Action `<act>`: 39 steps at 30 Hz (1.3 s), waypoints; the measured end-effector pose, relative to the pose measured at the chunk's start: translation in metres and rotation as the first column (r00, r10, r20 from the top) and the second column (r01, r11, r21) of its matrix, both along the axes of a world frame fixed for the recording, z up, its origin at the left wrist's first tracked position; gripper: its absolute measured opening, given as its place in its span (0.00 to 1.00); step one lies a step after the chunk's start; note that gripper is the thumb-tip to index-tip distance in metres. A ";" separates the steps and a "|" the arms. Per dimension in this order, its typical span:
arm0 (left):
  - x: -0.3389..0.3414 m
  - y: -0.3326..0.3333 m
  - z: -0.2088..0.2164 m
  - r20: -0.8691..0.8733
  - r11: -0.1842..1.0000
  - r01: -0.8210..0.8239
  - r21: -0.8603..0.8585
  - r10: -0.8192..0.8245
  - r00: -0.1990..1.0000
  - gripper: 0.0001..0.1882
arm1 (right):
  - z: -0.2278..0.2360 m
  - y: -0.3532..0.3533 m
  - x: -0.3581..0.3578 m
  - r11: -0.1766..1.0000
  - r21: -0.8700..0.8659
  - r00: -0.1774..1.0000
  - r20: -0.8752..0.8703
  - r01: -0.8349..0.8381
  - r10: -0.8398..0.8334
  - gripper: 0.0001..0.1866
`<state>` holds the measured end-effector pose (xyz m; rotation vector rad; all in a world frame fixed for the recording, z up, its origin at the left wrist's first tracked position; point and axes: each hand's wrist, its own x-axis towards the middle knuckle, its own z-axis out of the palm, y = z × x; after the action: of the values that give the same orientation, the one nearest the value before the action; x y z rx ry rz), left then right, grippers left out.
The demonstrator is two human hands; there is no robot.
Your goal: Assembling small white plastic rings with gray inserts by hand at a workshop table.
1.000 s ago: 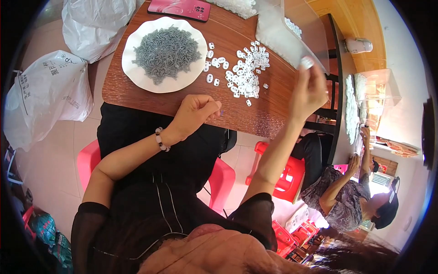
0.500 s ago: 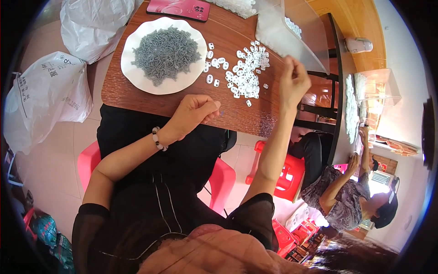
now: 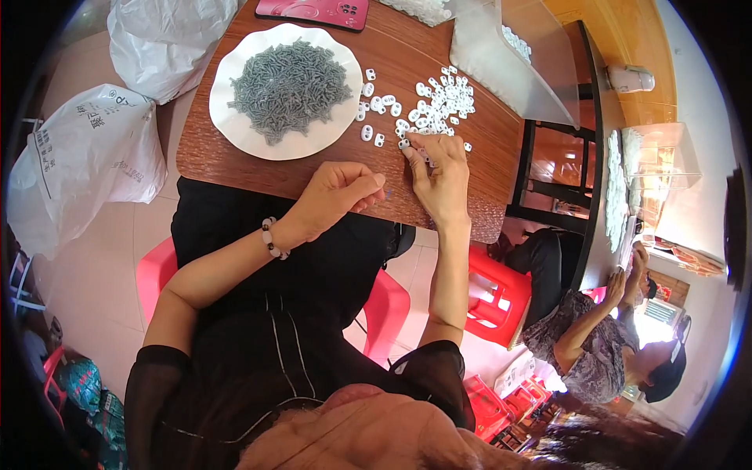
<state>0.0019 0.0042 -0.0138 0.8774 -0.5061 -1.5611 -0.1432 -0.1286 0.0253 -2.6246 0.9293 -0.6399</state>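
My left hand [image 3: 338,197] is closed at the table's near edge, thumb against curled fingers. What it holds, if anything, is hidden. My right hand [image 3: 440,176] reaches over the tabletop, thumb and forefinger closed around a small white two-hole piece [image 3: 404,144]. Just beyond it spreads a pile of white two-hole pieces [image 3: 448,102], with several loose ones [image 3: 379,103] lying between pile and plate. A white scallop-edged plate [image 3: 227,117], left of the pile, bears a heap of small grey screw-like pieces [image 3: 291,88].
The brown wooden table [image 3: 489,168] also carries a pink phone [image 3: 313,11] and a clear bin [image 3: 501,66] with white pieces. White sacks [image 3: 86,160] stand on the left floor. At right, another person [image 3: 599,337] works at a dark table, near red stools [image 3: 497,298].
My right hand has come left and nearer, from beside the clear bin to the pile's near edge, and closed on a white piece. My left hand stays almost where it was.
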 end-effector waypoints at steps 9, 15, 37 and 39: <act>0.000 0.000 0.004 0.021 1.000 0.000 -0.020 0.000 1.000 0.14 | -0.001 0.002 0.008 0.998 -0.063 0.994 -0.109 0.021 -0.028 0.10; 0.000 0.001 0.002 0.040 1.000 -0.005 -0.016 0.006 0.999 0.14 | 0.001 0.001 0.014 0.998 -0.056 0.992 -0.125 0.007 -0.014 0.06; -0.003 0.002 0.010 0.074 0.999 -0.024 -0.034 0.026 0.997 0.14 | -0.002 0.042 -0.003 0.910 0.383 0.899 0.437 -0.157 -0.029 0.04; -0.004 0.001 0.011 0.091 0.999 -0.001 -0.050 0.006 0.996 0.14 | -0.002 0.042 -0.005 0.893 0.418 0.898 0.438 -0.166 -0.038 0.04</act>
<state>-0.0018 0.0053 -0.0029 0.9131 -0.6063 -1.5043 -0.1486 -0.0862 0.0232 -1.9794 0.7348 -0.8377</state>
